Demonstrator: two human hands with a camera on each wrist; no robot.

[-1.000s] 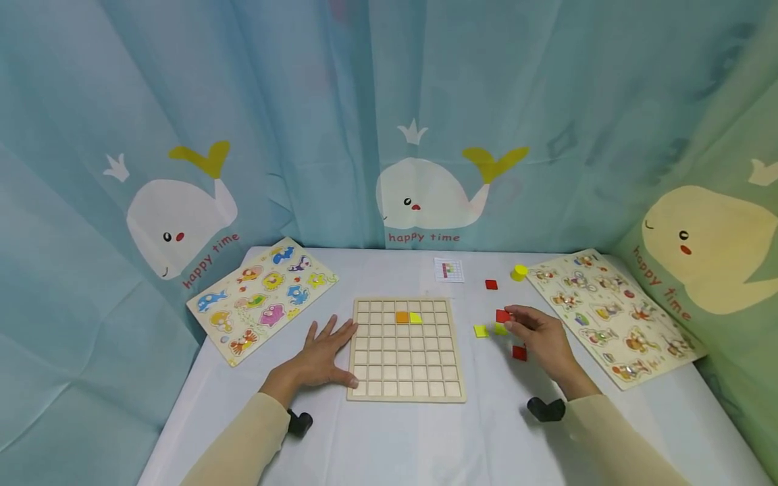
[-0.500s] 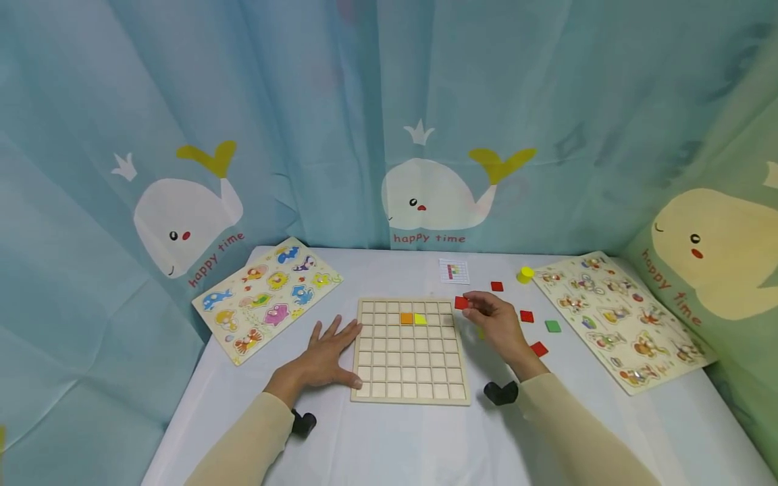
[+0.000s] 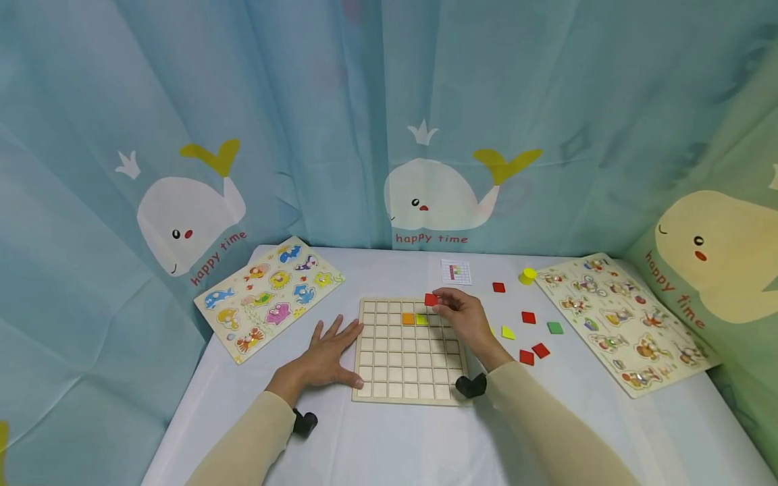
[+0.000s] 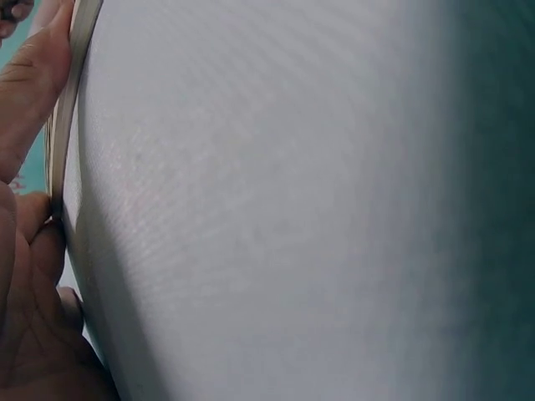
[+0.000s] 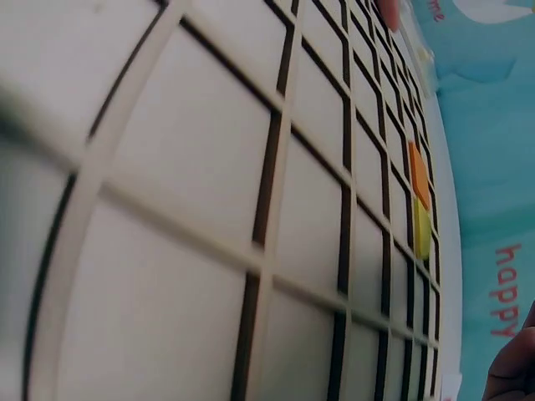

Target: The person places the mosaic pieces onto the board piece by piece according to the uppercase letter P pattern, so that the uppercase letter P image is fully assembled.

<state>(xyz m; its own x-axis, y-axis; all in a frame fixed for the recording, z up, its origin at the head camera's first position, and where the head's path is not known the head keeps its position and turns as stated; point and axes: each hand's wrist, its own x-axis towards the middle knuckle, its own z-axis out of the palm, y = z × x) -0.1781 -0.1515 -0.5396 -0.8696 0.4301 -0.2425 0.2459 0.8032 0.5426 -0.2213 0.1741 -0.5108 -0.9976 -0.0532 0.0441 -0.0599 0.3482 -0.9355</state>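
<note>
Red tile (image 3: 431, 299), edge hidden by right hand (image 3: 467, 317), grid board (image 3: 395, 359) partly covered

Left hand (image 4: 32, 267) cropped in wrist view

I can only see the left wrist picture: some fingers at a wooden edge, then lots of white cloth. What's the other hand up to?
Observer: The right hand pinches a red tile, which appears over the far edge of a wooden grid board in the head view.

Visitor: Ooh, a board! Is anything sitting in it?

Observer: Yes, an orange tile and a yellow tile lie side by side in neighbouring cells.

Visitor: Are there spare pieces anywhere?

Observer: Yes, to the right of the board I see four loose red tiles, a green tile and at least one loose yellow tile.
</note>
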